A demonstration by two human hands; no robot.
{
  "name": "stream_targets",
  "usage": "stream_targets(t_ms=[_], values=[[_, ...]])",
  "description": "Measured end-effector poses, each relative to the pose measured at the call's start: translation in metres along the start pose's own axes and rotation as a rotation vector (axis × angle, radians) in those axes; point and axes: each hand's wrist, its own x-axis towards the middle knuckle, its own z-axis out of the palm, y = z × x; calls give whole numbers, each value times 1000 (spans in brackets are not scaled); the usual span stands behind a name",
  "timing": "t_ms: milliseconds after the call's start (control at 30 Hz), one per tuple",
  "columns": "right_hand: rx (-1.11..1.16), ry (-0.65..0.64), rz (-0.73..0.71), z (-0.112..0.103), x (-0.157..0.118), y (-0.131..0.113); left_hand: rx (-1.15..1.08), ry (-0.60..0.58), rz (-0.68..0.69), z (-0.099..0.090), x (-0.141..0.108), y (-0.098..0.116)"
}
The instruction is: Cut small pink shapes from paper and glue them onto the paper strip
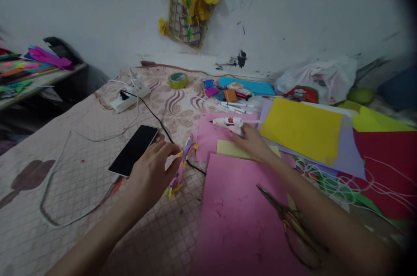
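My left hand pinches a small purple, pink and yellow craft piece between thumb and fingertips, just above the patterned tablecloth. At the centre right, my right hand is wrapped round the handle of a white glue gun, whose dark nozzle points left toward the craft piece. The gun is over a pink sheet and a pale yellow strip. A larger pink sheet lies nearer to me, with open scissors on it beside my right forearm.
A black phone with a white cable lies left of my left hand. Behind are a power strip, green tape and clay packets. Yellow paper, tangled string and a plastic bag lie right.
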Motion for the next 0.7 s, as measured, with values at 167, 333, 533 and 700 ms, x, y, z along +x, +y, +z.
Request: stream_targets(t_ms=[167,333,533,700], values=[[30,10,13,0,0,1,51,-15,29,14,12,-3],[13,19,8,0,0,2,150,-76,95,27,27,4],[33,16,11,0,1,2,265,-111,154,36,33,5],[50,10,-6,0,1,2,354,-110,161,36,35,5]])
